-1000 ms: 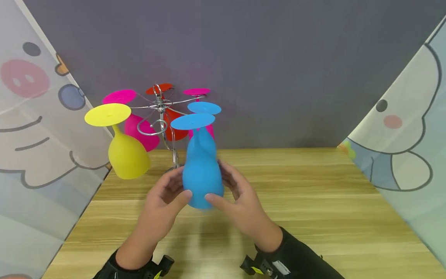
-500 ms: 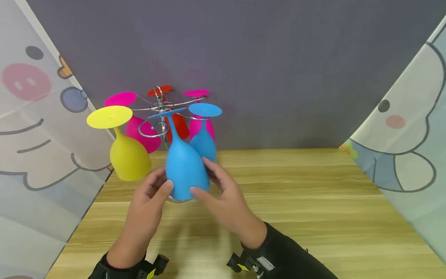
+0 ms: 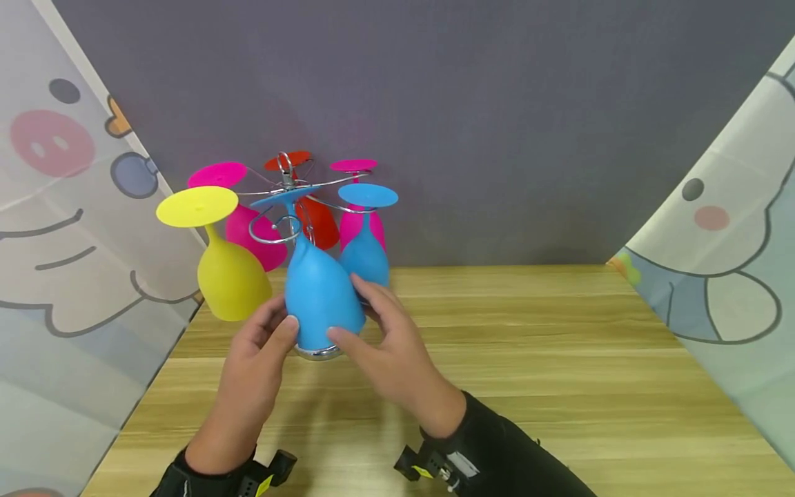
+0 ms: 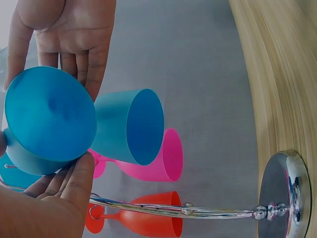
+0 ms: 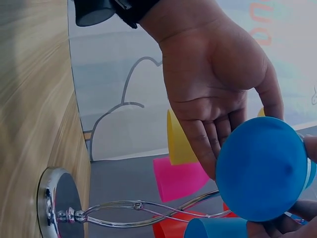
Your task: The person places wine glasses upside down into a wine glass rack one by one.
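A blue plastic wine glass (image 3: pixel 323 297) hangs upside down between my two hands, its bowl tilted and its mouth facing down. My left hand (image 3: pixel 254 355) holds the bowl's left side between thumb and fingers. On the other side, my right hand (image 3: pixel 394 352) grips it the same way, thumb near the rim. The glass's round foot reaches up to the chrome glass rack (image 3: pixel 288 182), where its stem overlaps a curled front wire. In both wrist views the open mouth of the held glass (image 4: pixel 49 111) (image 5: pixel 262 168) shows between the hands.
Upside down on the rack hang a yellow glass (image 3: pixel 232 283), a second blue glass (image 3: pixel 365 257), a red glass (image 3: pixel 319 224) and pink glasses (image 3: pixel 257 238). The rack's round chrome base (image 4: pixel 297 193) stands on the wooden table (image 3: pixel 528 359). A grey wall (image 3: pixel 497 138) rises behind.
Both hands have carried the blue glass left and slightly up, from in front of the other blue glass to the rack's front wire. Its foot has tilted.
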Motion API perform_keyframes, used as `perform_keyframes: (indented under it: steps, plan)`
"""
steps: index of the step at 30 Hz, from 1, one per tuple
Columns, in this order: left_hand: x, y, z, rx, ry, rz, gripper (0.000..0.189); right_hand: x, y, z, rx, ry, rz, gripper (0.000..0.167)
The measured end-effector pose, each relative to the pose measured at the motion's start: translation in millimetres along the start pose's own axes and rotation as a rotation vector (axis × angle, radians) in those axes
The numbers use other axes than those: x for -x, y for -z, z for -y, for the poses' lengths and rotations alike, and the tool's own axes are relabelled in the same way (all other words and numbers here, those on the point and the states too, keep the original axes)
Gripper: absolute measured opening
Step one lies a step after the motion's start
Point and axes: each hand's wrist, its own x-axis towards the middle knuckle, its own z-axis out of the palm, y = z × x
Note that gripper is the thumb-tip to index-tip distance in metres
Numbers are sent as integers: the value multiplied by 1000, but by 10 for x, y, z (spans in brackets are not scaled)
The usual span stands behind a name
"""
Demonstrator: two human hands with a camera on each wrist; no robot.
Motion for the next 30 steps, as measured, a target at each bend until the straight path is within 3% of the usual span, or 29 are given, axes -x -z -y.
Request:
perform_keyframes:
  steps: [10, 18, 30]
  plan:
    - [18, 59, 22, 35, 14, 7, 46, -29, -20, 63, 5, -6, 53, 71]
    - [71, 91, 49, 66, -20, -3, 44, 7, -29, 61, 37, 21, 97, 72]
    - [4, 32, 15, 19, 22, -45, 50, 30, -30, -4, 140, 36, 41, 70]
